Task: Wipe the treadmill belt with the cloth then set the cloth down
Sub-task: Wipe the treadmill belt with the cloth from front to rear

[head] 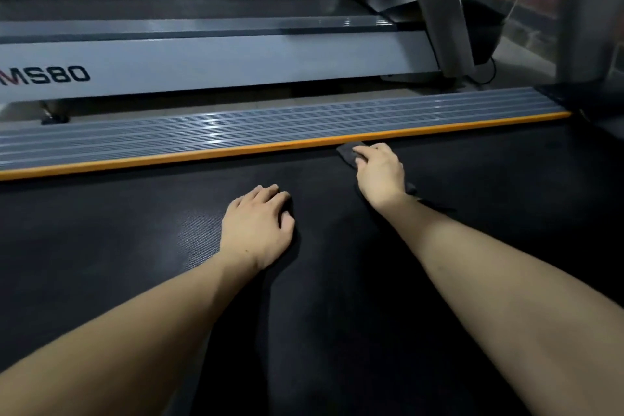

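Textured black belt (135, 230); crumpled cloth (351, 152)

Under my grip lies a dark grey cloth (349, 153) on the black, finely dotted belt (135, 246); beside it an orange strip (169, 159) and ribbed grey rail (236, 127).
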Motion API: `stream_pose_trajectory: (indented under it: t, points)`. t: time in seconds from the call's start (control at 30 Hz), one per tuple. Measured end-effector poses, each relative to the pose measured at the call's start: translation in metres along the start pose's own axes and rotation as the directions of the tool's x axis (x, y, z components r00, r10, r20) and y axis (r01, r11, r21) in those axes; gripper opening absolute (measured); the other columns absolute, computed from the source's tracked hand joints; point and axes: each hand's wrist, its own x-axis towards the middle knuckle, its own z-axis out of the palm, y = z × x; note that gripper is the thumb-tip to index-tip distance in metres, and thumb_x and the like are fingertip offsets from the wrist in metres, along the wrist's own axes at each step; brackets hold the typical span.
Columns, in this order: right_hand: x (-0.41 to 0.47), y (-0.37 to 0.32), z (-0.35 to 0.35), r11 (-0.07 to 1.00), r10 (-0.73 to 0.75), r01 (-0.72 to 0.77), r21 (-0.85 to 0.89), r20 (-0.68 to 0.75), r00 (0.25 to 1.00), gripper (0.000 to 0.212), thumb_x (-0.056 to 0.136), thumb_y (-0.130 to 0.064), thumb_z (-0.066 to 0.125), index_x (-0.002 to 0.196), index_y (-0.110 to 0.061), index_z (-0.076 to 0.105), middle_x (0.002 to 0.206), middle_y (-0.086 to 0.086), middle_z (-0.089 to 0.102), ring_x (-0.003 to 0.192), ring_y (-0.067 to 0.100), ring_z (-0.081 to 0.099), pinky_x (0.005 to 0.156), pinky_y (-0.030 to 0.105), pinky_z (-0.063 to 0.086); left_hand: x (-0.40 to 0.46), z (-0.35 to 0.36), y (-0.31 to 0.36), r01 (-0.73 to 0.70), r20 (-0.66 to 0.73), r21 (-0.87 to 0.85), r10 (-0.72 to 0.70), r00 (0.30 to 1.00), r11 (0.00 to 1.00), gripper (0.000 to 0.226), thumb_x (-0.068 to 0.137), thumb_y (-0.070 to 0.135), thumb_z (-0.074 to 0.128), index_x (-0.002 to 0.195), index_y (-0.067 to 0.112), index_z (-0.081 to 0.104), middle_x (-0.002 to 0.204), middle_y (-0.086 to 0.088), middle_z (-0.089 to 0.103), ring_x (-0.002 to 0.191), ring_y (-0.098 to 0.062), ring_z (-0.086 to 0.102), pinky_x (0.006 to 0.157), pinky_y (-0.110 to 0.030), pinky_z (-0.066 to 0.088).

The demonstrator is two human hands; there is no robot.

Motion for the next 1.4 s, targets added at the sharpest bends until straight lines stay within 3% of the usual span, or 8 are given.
stream_pose_trajectory:
  t: [0.23,0.47,0.77,0.93,1.03,1.17,1.27,1.4]
  points:
    - [-0.055,-0.036,0.0,0.999,-0.011,0.01,-0.05,-0.014,1.0,0.029,0.093,-0.028,0.061,0.121,-0.03,0.066,0.128,0.0,0.06,0.116,0.026,0.058,0.094,0.038,0.043,-0.011,-0.021,-0.034,-0.121,0.058,-0.034,0.122,0.991,0.992,0.054,0.093,0.044,0.032,0.137,0.03,0.06,0.154,0.004,0.049,0.147,-0.019,0.037,0.12,-0.037,0.031]
    - [-0.094,-0.043,-0.001,0.947,-0.273,0.302,-0.114,0.214,0.938,0.041,0.095,-0.043,0.051,0.136,-0.042,0.049,0.145,-0.017,0.046,0.126,0.017,0.051,0.098,0.036,0.044,-0.034,-0.041,-0.09,-0.038,0.007,0.015,0.038,0.999,0.999,0.063,0.088,0.049,0.022,0.133,0.032,0.062,0.151,0.008,0.051,0.145,-0.017,0.04,0.115,-0.041,0.034]
    - [-0.085,-0.106,0.044,0.998,0.049,-0.051,-0.025,-0.074,0.996,0.03,0.097,-0.029,0.052,0.124,-0.032,0.064,0.132,-0.006,0.058,0.112,0.026,0.06,0.091,0.037,0.046,-0.041,-0.027,-0.123,0.034,-0.068,-0.036,-0.036,0.997,0.999,0.059,0.093,0.043,0.027,0.141,0.027,0.056,0.156,0.009,0.045,0.15,-0.011,0.03,0.122,-0.037,0.022]
    - [-0.109,-0.196,0.095,0.951,-0.308,0.309,0.001,0.075,0.948,0.026,0.094,-0.031,0.056,0.117,-0.03,0.067,0.124,-0.004,0.06,0.104,0.029,0.061,0.081,0.038,0.05,-0.042,-0.026,-0.126,0.125,-0.116,-0.029,-0.128,0.985,0.992,0.061,0.089,0.041,0.026,0.138,0.022,0.058,0.155,0.004,0.047,0.149,-0.015,0.032,0.123,-0.043,0.018]
    - [-0.099,-0.176,0.081,0.902,-0.432,0.428,0.058,0.155,0.888,0.027,0.095,-0.03,0.055,0.119,-0.033,0.067,0.126,-0.008,0.059,0.106,0.027,0.063,0.086,0.04,0.053,-0.044,-0.026,-0.128,0.118,-0.104,-0.022,-0.12,0.987,0.993,0.063,0.087,0.041,0.026,0.138,0.022,0.058,0.155,0.006,0.047,0.149,-0.013,0.031,0.124,-0.042,0.018]
    - [-0.054,-0.066,0.021,0.988,-0.087,0.086,-0.131,-0.003,0.996,0.031,0.097,-0.026,0.053,0.124,-0.032,0.067,0.141,-0.004,0.055,0.12,0.028,0.059,0.1,0.038,0.046,-0.043,-0.028,-0.126,0.124,-0.102,-0.023,-0.126,0.987,0.992,0.062,0.086,0.042,0.027,0.137,0.024,0.058,0.154,0.007,0.048,0.149,-0.013,0.031,0.123,-0.043,0.018]
    - [-0.043,-0.033,-0.003,0.972,0.171,-0.188,-0.138,-0.125,0.977,0.033,0.097,-0.026,0.05,0.127,-0.029,0.065,0.139,0.0,0.054,0.119,0.032,0.057,0.098,0.039,0.043,-0.041,-0.029,-0.122,0.119,-0.091,-0.018,-0.12,0.988,0.993,0.06,0.086,0.043,0.027,0.135,0.024,0.059,0.152,0.006,0.049,0.149,-0.014,0.031,0.122,-0.044,0.017]
    - [-0.068,-0.123,0.046,0.989,0.024,-0.031,-0.141,-0.051,0.998,0.027,0.095,-0.021,0.052,0.115,-0.026,0.069,0.127,0.001,0.058,0.11,0.028,0.058,0.086,0.035,0.045,-0.041,-0.028,-0.123,0.123,-0.094,-0.021,-0.125,0.988,0.992,0.059,0.086,0.043,0.028,0.133,0.025,0.059,0.151,0.006,0.05,0.149,-0.013,0.031,0.122,-0.045,0.017]
